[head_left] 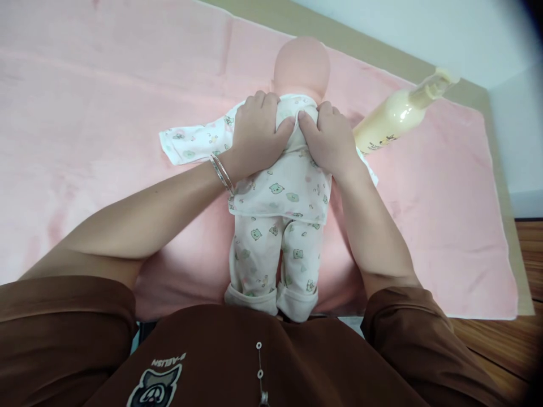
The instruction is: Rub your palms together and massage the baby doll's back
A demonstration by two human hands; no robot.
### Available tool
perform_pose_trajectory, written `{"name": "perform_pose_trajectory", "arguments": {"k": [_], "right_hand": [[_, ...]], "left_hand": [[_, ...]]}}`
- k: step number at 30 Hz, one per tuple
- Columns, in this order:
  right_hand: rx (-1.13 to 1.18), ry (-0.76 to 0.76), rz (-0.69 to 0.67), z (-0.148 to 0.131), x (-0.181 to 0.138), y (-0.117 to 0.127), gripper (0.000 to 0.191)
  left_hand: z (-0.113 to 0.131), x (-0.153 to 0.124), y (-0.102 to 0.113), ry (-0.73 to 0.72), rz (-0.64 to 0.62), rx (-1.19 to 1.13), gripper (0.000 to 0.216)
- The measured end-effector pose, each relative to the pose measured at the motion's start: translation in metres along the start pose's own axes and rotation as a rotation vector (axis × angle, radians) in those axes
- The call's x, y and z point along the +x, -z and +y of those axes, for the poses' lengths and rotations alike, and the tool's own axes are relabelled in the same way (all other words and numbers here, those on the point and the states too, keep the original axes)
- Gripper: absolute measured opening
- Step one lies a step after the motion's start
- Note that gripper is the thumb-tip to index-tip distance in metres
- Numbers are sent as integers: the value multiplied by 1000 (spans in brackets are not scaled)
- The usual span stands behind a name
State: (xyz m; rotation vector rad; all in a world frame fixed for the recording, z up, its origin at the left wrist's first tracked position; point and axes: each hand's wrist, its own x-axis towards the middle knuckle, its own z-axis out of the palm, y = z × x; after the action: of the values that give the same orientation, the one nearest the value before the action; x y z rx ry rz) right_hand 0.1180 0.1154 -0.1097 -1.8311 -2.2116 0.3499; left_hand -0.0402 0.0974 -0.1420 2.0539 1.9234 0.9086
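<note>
A baby doll [282,195] lies on a pink blanket [106,113], its bald head [302,65] pointing away from me and its legs toward me. It wears a white printed top and trousers. My left hand [257,135] lies on the doll's left shoulder, fingers curled over it and thumb pressing the upper back. My right hand [328,138] mirrors it on the other shoulder, thumb touching the cloth near the neck. Silver bangles [222,174] ring my left wrist. One doll sleeve [189,141] stretches out to the left.
A cream-coloured lotion bottle [396,116] with a pump top lies tilted on the blanket right of the doll. The blanket covers a tan table [507,186]; wooden floor [509,339] shows at the lower right. My brown shirt fills the bottom of the view.
</note>
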Motion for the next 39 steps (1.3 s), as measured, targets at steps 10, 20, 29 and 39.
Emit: {"name": "perform_pose_trajectory", "arguments": {"k": [10,20,29,39], "right_hand": [[44,12,-2,0,-2,3,54],[40,62,-64,5,-2,7,52],[-159,93,12,-20,-30,11,53],[-212,161,110,-29,-39,12,47]], "left_hand": [[-6,4,2,-116,-30,28,22],[19,-24,29,-328,-96,262,29],[12,-5,28,-207,-100,-18,19],[-16,13,4,-206,-77,15,21]]}}
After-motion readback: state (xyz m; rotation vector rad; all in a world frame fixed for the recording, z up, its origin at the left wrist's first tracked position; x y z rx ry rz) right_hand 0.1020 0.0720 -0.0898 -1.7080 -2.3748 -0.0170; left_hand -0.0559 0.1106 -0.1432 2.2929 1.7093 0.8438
